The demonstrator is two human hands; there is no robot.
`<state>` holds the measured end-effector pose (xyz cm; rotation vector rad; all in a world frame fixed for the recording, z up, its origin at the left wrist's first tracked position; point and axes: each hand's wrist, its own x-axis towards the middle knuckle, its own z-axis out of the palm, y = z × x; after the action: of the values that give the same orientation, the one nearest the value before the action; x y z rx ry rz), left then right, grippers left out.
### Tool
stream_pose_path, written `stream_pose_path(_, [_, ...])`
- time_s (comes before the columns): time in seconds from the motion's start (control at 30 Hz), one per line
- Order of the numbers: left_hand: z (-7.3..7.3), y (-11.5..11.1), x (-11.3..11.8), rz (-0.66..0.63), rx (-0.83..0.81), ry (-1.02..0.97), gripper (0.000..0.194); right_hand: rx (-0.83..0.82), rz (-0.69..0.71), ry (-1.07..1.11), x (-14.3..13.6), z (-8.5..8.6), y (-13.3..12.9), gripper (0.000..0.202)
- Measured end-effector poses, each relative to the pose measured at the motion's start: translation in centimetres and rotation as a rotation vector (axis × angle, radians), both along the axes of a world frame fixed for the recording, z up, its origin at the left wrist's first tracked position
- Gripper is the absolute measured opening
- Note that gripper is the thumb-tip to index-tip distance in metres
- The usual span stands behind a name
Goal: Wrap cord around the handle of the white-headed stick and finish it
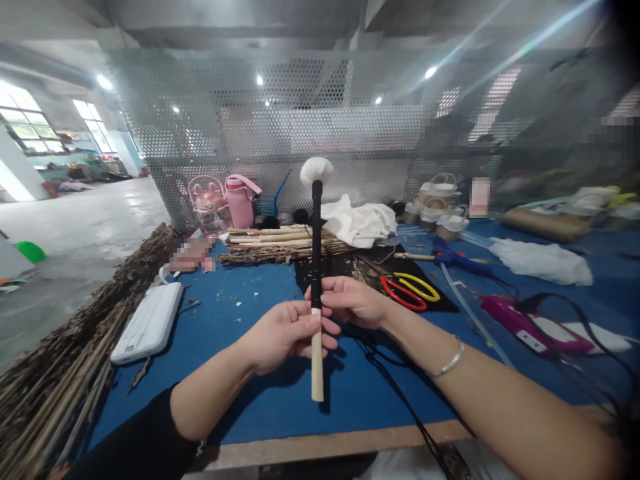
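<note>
A stick (317, 353) stands upright in front of me, its lower part pale and bare, its upper part wrapped in black, with a round white tuft at the top. My left hand (287, 331) grips the pale part just below the wrapping, thumb in front and fingers behind. Just above it, my right hand (350, 303) holds the lower end of the black wrapping between thumb and fingers. Dark cord (387, 380) lies on the table below my right forearm.
The blue table (240, 413) bears a white power bank (149, 323), bundled stalks (280, 243), white cloth (363, 223), red and yellow scissors (405, 292), a blue glue gun (457, 258) and a magenta power strip (537, 327). Dried stems (75, 360) line the left edge. Perforated metal stands behind.
</note>
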<state>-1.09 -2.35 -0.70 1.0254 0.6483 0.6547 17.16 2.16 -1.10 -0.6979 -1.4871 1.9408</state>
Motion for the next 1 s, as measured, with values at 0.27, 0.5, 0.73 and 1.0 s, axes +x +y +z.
stream_pose_path(0.27, [0.0, 0.3, -0.2, 0.029, -0.02, -0.005, 0.028, 0.127, -0.095, -0.135, -0.2, 0.8, -0.4, 0.026])
stream_pose_path(0.5, [-0.1, 0.5, 0.3, 0.16, -0.039, 0.056, 0.027, 0.327, -0.187, -0.251, -0.3, 2.0, -0.6, 0.022])
stream_pose_path(0.73, [0.0, 0.3, 0.2, 0.182, 0.02, 0.103, 0.028, 0.52, -0.188, -0.301, -0.3, 1.6, -0.6, 0.017])
stream_pose_path(1.0, [0.1, 0.2, 0.3, 0.195, 0.038, 0.116, 0.028, 0.447, -0.218, -0.27, -0.2, 1.6, -0.5, 0.017])
